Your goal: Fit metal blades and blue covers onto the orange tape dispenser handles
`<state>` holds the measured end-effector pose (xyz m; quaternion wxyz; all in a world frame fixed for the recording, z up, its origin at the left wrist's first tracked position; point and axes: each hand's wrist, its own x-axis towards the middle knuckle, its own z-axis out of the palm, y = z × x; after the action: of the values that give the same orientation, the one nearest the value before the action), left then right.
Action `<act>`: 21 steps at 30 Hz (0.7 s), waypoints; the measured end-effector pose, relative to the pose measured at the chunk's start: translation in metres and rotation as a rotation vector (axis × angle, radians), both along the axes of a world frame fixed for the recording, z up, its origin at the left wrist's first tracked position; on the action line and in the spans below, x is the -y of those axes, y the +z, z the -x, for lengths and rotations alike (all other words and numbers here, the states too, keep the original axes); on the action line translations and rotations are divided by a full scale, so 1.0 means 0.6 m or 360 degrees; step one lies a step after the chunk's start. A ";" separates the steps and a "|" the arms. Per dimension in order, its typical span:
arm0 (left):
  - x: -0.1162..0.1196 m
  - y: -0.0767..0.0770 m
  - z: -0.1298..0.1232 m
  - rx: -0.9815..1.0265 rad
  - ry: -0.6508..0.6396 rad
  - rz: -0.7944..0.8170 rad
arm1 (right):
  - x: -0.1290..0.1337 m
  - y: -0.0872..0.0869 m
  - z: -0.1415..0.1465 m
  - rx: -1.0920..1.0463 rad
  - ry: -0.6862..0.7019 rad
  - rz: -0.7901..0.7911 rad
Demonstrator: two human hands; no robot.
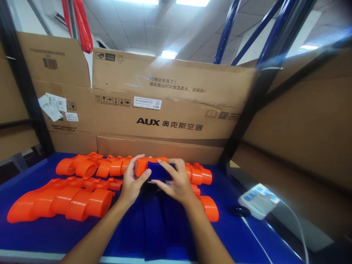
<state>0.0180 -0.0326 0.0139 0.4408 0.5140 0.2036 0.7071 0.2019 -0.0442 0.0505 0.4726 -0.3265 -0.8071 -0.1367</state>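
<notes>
Above the middle of the blue table, my left hand (134, 179) grips the left end of an orange piece (141, 167), thumb in front. My right hand (176, 180) has its fingers round the right side of a dark blue piece (156, 171) that lies against the orange one. Rows of orange curved parts (63, 200) lie on the table to the left, and more orange parts (210, 208) show to the right behind my right forearm. Below my hands hang or lie dark blue strips (154, 227); their upper ends are hard to make out.
A large cardboard sheet (115, 121) stands along the back of the blue table (233, 234). At the right are a white device (260, 201) with a cable and a small black object (240, 211). Dark frame posts (242, 121) rise at both sides.
</notes>
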 end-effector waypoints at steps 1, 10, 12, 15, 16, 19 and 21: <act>-0.003 -0.002 0.000 -0.0006 0.0075 0.0014 | 0.000 -0.001 0.001 0.0010 0.0009 0.0000; -0.016 -0.008 0.006 -0.0060 0.0291 0.0040 | -0.002 -0.003 0.004 0.0018 0.0024 0.0071; -0.015 -0.009 0.007 -0.0034 0.0227 0.0046 | -0.001 -0.003 0.005 0.0005 0.0014 0.0071; -0.011 -0.010 0.006 0.0013 0.0086 0.0010 | -0.002 -0.003 0.006 -0.0131 0.0032 0.0130; -0.008 -0.009 0.006 0.0003 0.0038 -0.0021 | -0.003 -0.003 0.007 -0.0230 0.0053 0.0164; 0.002 -0.006 0.003 -0.0272 -0.0030 -0.0134 | -0.012 -0.009 0.009 -0.0630 0.0178 0.0304; 0.009 -0.004 0.000 -0.0556 -0.0011 -0.0203 | -0.019 -0.018 0.010 -0.0789 0.0239 0.0436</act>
<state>0.0181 -0.0382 0.0113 0.3676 0.6565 0.2301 0.6172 0.1957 -0.0328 0.0399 0.6157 -0.3501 -0.6998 0.0930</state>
